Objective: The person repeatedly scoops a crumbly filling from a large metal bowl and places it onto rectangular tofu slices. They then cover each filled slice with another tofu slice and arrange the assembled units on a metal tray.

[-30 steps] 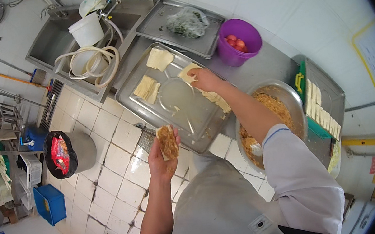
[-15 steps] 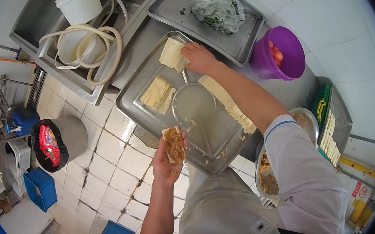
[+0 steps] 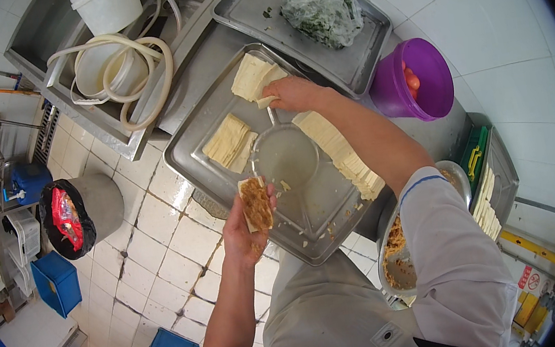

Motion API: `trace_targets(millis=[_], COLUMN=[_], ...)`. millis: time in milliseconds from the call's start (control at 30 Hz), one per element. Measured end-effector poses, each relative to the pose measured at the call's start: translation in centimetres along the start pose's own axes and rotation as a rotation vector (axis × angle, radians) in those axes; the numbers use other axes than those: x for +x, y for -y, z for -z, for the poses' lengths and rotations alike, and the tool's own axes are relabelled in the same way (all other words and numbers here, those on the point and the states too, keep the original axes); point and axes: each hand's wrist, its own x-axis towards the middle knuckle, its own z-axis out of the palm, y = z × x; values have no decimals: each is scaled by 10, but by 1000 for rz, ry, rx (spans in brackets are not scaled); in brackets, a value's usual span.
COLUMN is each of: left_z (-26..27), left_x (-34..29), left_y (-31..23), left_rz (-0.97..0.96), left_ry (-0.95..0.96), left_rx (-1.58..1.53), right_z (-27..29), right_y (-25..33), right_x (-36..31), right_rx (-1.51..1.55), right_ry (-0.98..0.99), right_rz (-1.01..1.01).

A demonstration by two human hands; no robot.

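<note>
My left hand holds a pale rectangular slice spread with brown filling, just off the near left side of a metal tray. At the tray's far side, my right hand pinches the near corner of a pale slice at a fanned stack. The held corner lifts a little from that stack. A second stack of pale slices lies to its left, and a long overlapping row runs down the right side. Cloudy liquid pools at the tray's middle.
Partly behind my right arm is a metal bowl of brown filling. A purple bucket with red items stands at right, beside another tray bearing a bag of greens. Far left are a sink with a coiled hose and a bin.
My right hand has drawn slightly nearer, its fingers now pinching a slice's lifted corner at the far stack. My left hand still holds the filled slice, almost unmoved. The view has shifted slightly.
</note>
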Motion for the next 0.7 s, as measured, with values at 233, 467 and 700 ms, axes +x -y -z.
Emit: trace_targets(millis=[233, 467, 700], left_z=[2, -18, -62], left_x=[16, 6, -65], left_y=[-2, 9, 49], left_rz=[-165, -169, -140], left_ry=[20, 34, 172], left_rx=[-72, -74, 36], right_z=[16, 20, 28], right_y=[53, 185, 270], right_x=[-35, -135, -213], right_rx=[736, 1336, 1276], right_ry=[7, -30, -213], right_rz=[-202, -200, -134])
